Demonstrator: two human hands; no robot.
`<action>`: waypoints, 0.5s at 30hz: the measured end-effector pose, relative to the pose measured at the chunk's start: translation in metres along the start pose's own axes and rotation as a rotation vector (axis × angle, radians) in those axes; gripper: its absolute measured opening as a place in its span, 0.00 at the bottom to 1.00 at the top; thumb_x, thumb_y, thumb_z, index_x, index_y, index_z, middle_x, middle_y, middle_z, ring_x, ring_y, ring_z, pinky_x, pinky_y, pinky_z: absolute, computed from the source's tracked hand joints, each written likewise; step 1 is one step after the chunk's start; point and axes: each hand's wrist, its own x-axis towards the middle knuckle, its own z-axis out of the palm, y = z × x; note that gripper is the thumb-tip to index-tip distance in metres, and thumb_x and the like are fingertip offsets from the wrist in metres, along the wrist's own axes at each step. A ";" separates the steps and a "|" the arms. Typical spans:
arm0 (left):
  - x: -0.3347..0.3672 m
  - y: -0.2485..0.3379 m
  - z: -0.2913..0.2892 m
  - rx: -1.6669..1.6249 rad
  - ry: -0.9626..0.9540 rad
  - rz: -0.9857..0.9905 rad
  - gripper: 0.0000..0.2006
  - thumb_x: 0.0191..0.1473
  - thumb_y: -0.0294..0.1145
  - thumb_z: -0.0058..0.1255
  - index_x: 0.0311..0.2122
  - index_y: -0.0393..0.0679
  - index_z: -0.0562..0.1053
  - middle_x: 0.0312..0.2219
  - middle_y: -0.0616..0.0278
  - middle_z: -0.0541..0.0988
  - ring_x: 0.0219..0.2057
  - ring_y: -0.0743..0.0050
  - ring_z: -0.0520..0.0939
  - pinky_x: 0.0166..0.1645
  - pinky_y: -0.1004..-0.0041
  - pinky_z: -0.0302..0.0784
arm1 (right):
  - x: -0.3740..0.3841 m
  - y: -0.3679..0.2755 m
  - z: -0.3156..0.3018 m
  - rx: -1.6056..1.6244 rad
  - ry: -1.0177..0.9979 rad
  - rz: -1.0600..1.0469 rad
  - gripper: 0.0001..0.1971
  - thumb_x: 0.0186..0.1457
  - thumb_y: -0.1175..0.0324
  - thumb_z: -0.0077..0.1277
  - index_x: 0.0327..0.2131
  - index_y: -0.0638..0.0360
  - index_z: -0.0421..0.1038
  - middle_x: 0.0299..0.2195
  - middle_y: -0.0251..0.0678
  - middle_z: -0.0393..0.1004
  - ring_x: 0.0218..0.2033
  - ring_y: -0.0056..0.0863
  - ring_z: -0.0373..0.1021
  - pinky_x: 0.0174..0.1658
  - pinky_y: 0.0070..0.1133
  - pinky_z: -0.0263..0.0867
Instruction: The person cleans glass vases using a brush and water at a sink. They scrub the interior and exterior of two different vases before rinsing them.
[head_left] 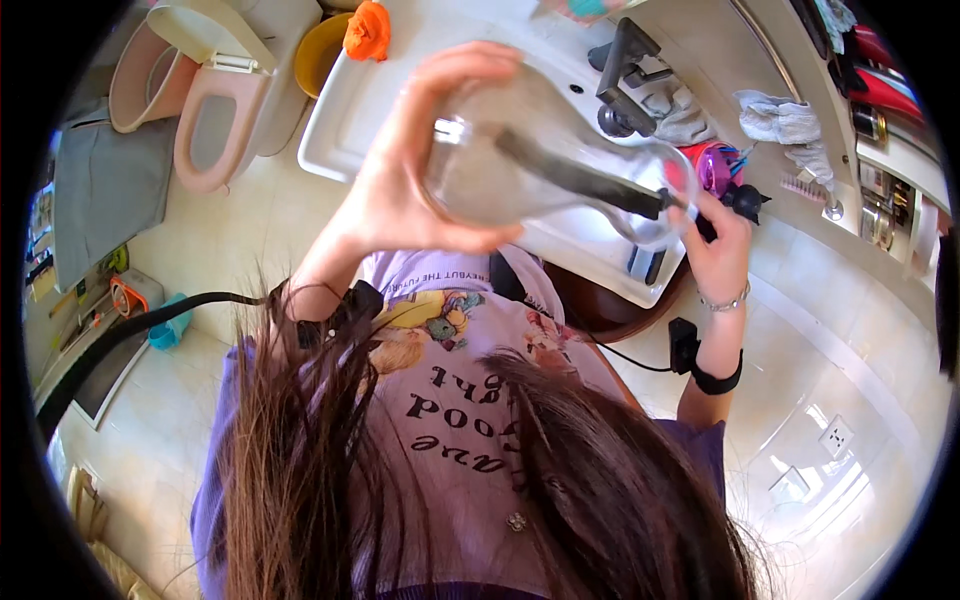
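A clear glass vase lies tilted on its side in the air over the sink, its wide base toward my left hand and its flared mouth toward my right. My left hand is spread around the base end and grips it. Into the mouth reaches a long dark bottle brush, whose head lies inside the vase. At the mouth, my right hand is closed on the brush's dark handle end. Motion blurs the vase and brush slightly.
Beneath the vase is a white sink with a dark faucet. A bunched orange cloth rests on its rim. A yellow basin and toilet stand left; hung cloths and shelves are right.
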 end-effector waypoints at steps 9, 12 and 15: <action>-0.074 -0.071 -0.064 -0.522 0.559 -0.548 0.37 0.31 0.30 0.55 0.49 0.40 0.52 0.47 0.56 0.57 0.47 0.59 0.61 0.45 0.62 0.66 | -0.025 0.041 0.047 -0.259 -0.061 0.273 0.11 0.47 0.58 0.42 0.26 0.55 0.67 0.15 0.43 0.65 0.19 0.40 0.65 0.21 0.28 0.58; -0.096 -0.086 -0.084 -0.686 0.661 -0.560 0.30 0.39 0.35 0.49 0.49 0.41 0.53 0.48 0.56 0.57 0.47 0.59 0.61 0.46 0.56 0.63 | 0.003 0.065 0.132 -0.228 -0.261 0.183 0.10 0.49 0.61 0.38 0.28 0.58 0.61 0.20 0.47 0.67 0.24 0.45 0.64 0.27 0.33 0.59; -0.105 -0.080 -0.098 -0.795 0.743 -0.552 0.24 0.44 0.40 0.43 0.46 0.41 0.57 0.47 0.59 0.59 0.47 0.64 0.61 0.51 0.50 0.52 | 0.058 0.066 0.223 -0.079 -0.335 0.069 0.11 0.50 0.63 0.36 0.28 0.63 0.58 0.21 0.49 0.67 0.25 0.45 0.65 0.28 0.34 0.59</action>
